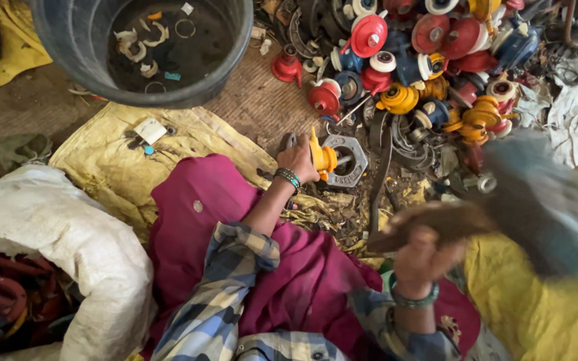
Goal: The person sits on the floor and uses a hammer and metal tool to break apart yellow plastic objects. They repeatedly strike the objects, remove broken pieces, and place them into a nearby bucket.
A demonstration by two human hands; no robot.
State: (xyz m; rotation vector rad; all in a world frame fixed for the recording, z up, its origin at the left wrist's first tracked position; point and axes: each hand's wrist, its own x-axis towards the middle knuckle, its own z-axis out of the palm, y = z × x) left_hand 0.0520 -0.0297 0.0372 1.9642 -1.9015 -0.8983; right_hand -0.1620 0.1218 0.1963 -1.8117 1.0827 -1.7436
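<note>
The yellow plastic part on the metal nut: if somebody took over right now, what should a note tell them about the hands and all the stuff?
Left hand: grips the yellow plastic part, held on the grey hexagonal metal nut on the ground.
Right hand: raised, gripping a blurred hammer-like tool; its head is too blurred to make out.
Around: pile of red, yellow and blue parts ahead; black tub holding a few small pieces at upper left; white sack at left.
Done: some pieces in the tub.
Left: the yellow part looks whole; most of the pile remains.
</note>
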